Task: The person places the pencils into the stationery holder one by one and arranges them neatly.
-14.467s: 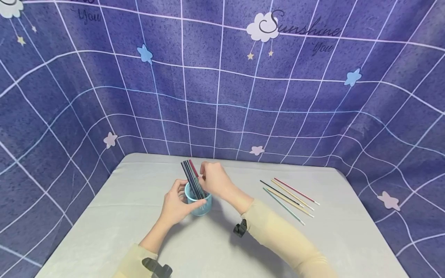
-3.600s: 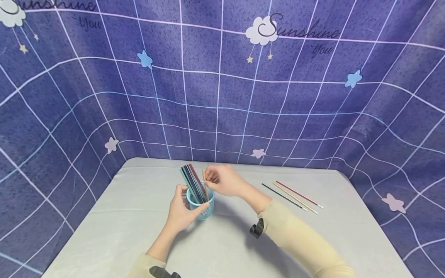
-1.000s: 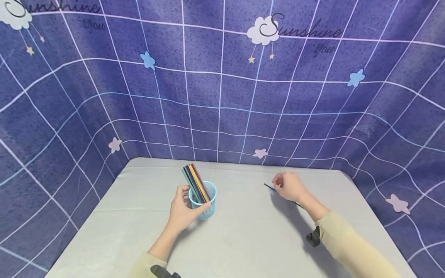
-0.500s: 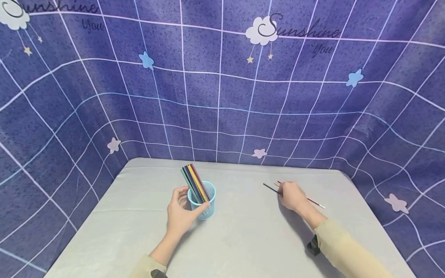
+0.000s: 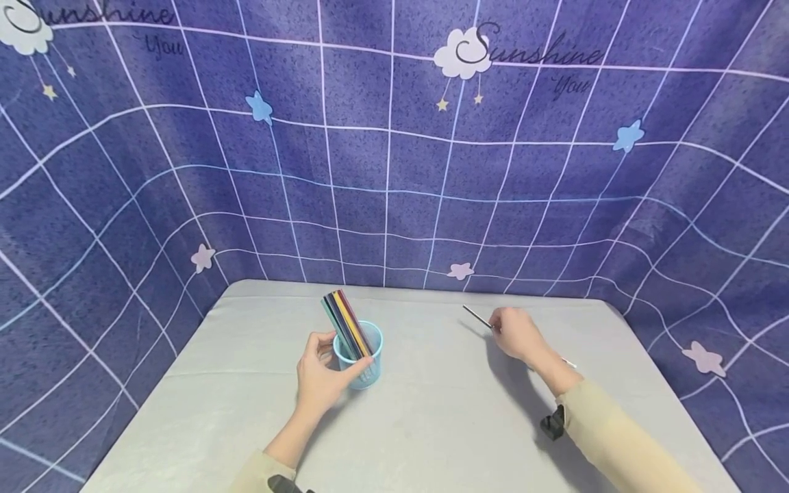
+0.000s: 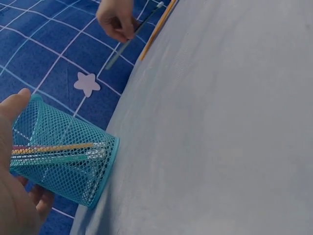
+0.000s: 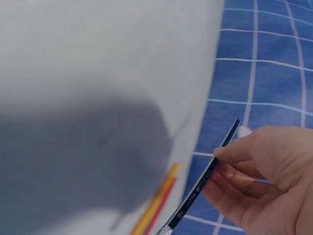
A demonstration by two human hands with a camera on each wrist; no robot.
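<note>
My left hand (image 5: pixel 320 376) grips a light blue mesh pencil cup (image 5: pixel 368 375) around its side, thumb near the rim. Several pencils (image 5: pixel 346 322) in teal, dark, yellow and red lean to the left inside it; through the mesh (image 6: pixel 58 125) their lower ends show in the left wrist view. Over on the right, my right hand (image 5: pixel 519 337) pinches a dark pencil (image 7: pixel 201 180) between thumb and fingers, raised off the table. Below it lie a yellow pencil (image 7: pixel 154 199) and a red pencil (image 7: pixel 161 205), mostly hidden by the hand in the head view.
A pale cloth covers the table (image 5: pixel 425 424). Behind it and at both sides hangs a blue-purple curtain (image 5: pixel 407 164) with grid lines, stars and clouds. Each wrist wears a small black camera mount (image 5: pixel 553 422).
Several pencils lay at the right earlier; since then, teal and yellow ones have gone into the cup. Just now my right hand has lifted the dark pencil. The left hand keeps its grip.
</note>
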